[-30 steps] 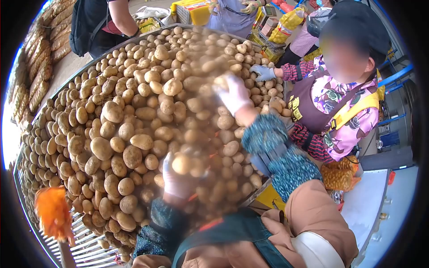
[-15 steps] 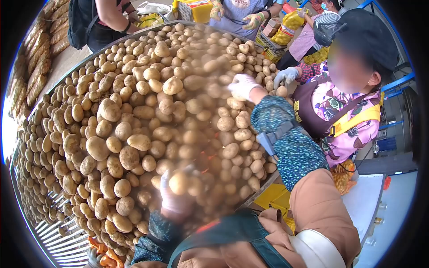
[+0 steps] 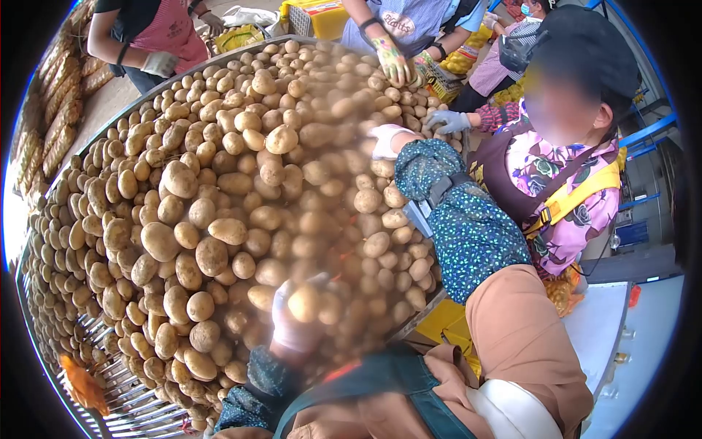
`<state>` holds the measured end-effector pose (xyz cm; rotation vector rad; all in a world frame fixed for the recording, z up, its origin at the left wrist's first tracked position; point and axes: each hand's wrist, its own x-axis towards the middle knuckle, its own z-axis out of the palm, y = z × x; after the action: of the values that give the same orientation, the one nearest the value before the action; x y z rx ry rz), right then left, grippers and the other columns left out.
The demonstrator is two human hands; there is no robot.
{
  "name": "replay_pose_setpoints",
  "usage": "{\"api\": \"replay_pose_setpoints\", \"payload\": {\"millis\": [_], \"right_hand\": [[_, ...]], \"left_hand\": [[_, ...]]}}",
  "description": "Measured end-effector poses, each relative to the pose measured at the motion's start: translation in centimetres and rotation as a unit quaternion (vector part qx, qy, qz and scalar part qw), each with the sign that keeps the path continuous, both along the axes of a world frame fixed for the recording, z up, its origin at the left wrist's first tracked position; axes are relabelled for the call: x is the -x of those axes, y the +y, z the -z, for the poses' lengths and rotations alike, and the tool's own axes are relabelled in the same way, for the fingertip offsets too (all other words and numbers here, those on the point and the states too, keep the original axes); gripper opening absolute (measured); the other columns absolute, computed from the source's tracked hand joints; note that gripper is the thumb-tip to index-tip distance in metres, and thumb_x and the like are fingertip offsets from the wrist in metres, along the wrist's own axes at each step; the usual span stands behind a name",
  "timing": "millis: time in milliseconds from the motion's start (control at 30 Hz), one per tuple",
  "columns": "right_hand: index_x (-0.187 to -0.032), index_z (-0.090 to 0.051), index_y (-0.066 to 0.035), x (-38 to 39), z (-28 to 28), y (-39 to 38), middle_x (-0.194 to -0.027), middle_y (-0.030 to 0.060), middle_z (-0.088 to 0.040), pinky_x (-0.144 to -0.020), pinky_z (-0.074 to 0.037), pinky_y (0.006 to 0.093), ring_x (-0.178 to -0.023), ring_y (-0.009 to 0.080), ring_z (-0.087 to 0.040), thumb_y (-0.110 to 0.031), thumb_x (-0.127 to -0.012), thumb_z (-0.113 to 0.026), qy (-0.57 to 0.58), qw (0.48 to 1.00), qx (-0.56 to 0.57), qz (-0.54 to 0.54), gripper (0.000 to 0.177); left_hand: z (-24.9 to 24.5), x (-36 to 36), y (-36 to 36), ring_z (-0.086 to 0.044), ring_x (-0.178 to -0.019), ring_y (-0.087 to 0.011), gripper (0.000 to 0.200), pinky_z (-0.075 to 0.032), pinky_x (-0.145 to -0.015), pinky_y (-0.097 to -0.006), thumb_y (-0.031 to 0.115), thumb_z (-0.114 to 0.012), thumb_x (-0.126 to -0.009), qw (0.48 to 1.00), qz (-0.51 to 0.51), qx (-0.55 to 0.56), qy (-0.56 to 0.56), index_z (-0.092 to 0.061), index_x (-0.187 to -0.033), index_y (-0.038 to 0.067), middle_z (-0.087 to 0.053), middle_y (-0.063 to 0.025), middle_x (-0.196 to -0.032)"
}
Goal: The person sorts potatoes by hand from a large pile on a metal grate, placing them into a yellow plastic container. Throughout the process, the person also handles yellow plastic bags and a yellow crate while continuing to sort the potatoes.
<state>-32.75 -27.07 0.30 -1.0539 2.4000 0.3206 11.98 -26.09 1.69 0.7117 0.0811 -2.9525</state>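
A wide heap of potatoes (image 3: 212,259) covers the slatted table around both my hands. My left hand (image 3: 289,325), in a white glove, is low in the middle with its fingers closed round a potato (image 3: 303,302). Stretched forward across the heap, my right hand (image 3: 387,140) is also white-gloved and lies over potatoes near the right side. A hazy patch in the picture smears its fingertips, so I cannot tell whether it holds a potato.
At right, a person's blue-gloved hand (image 3: 449,121) rests near the potatoes. Another person's patterned gloves (image 3: 395,61) work at the far edge. A grey-gloved hand (image 3: 160,64) is at upper left. An orange net bag (image 3: 83,384) lies over bare slats (image 3: 139,410). Yellow crates (image 3: 453,329) stand below right.
My right hand has shifted slightly left, and my left hand slightly right with the potato. The far person's patterned gloves have come down to the potatoes. The orange bag has moved up and left.
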Motion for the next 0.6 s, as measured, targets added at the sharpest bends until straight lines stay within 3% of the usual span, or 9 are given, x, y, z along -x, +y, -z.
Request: {"api": "replay_pose_setpoints", "payload": {"millis": [33, 133, 233, 300, 400, 500, 600], "right_hand": [[-0.129, -0.068, -0.013, 0.6, 0.7, -0.1, -0.130, 0.0143, -0.067, -0.101, -0.050, 0.0483, -0.119, 0.0340, -0.064, -0.036, -0.077, -0.077, 0.005, 1.000, 0.001, 0.005, 0.058], [-0.128, -0.069, -0.014, -0.2, -1.3, -2.1, -0.131, 0.0120, -0.067, -0.101, -0.051, 0.0486, -0.118, 0.0326, -0.065, -0.037, -0.078, -0.076, -0.027, 0.987, -0.149, -0.045, 0.055], [-0.132, -0.066, -0.015, -2.5, -2.5, -1.8, -0.131, 0.0108, -0.067, -0.100, -0.052, 0.0449, -0.120, 0.0316, -0.064, -0.031, -0.083, -0.074, 0.015, 0.998, -0.059, 0.011, 0.052], [-0.136, -0.062, -0.017, -2.6, -2.0, -2.0, -0.137, 0.0097, -0.064, -0.102, -0.051, 0.0435, -0.124, 0.0323, -0.061, -0.029, -0.085, -0.073, 0.013, 0.999, -0.012, 0.027, 0.054], [-0.139, -0.060, -0.019, -1.2, -1.4, -3.6, -0.140, 0.0095, -0.061, -0.103, -0.050, 0.0441, -0.125, 0.0314, -0.060, -0.033, -0.084, -0.075, -0.018, 0.988, -0.153, 0.022, 0.058], [-0.122, -0.072, -0.007, -0.3, -1.0, -2.2, -0.125, 0.0153, -0.069, -0.098, -0.052, 0.0459, -0.114, 0.0325, -0.067, -0.042, -0.078, -0.077, -0.024, 0.997, -0.043, -0.059, 0.057], [-0.143, -0.057, -0.019, -0.1, -0.5, -3.6, -0.143, 0.0094, -0.059, -0.105, -0.049, 0.0444, -0.125, 0.0292, -0.060, -0.043, -0.082, -0.078, -0.037, 0.991, -0.128, -0.013, 0.068]], "left_hand": [[0.1, -0.1, 0.1, -0.060, -0.110, -0.0349, 0.071, -0.048, -0.097, -0.0486, 0.058, -0.048, -0.094, 1.000, 0.005, -0.005, 0.003, -0.055, -0.133, -0.001, -0.060, -0.0171, -0.125], [0.4, -0.1, 0.2, -0.059, -0.111, -0.0338, 0.071, -0.047, -0.098, -0.0500, 0.057, -0.047, -0.095, 1.000, 0.020, 0.016, -0.015, -0.054, -0.135, -0.001, -0.059, -0.0167, -0.125], [0.0, 0.3, 0.3, -0.058, -0.117, -0.0431, 0.070, -0.050, -0.094, -0.0611, 0.061, -0.054, -0.091, 0.999, 0.020, 0.003, -0.037, -0.059, -0.127, 0.000, -0.061, -0.0170, -0.120], [0.4, 0.5, 0.2, -0.058, -0.117, -0.0436, 0.070, -0.050, -0.094, -0.0612, 0.060, -0.054, -0.091, 0.999, 0.021, -0.006, -0.026, -0.059, -0.127, 0.000, -0.061, -0.0171, -0.120], [0.6, 0.8, -0.1, -0.057, -0.118, -0.0438, 0.070, -0.051, -0.094, -0.0610, 0.060, -0.055, -0.091, 1.000, 0.021, -0.010, -0.011, -0.059, -0.128, 0.000, -0.061, -0.0172, -0.119], [0.7, 1.1, 0.2, -0.057, -0.118, -0.0431, 0.069, -0.051, -0.094, -0.0607, 0.059, -0.055, -0.091, 1.000, 0.014, -0.021, -0.015, -0.059, -0.128, 0.000, -0.061, -0.0176, -0.119], [1.5, 1.5, 0.4, -0.057, -0.117, -0.0413, 0.069, -0.050, -0.094, -0.0600, 0.058, -0.056, -0.091, 1.000, 0.017, -0.023, -0.013, -0.059, -0.128, 0.001, -0.061, -0.0184, -0.119]]}}
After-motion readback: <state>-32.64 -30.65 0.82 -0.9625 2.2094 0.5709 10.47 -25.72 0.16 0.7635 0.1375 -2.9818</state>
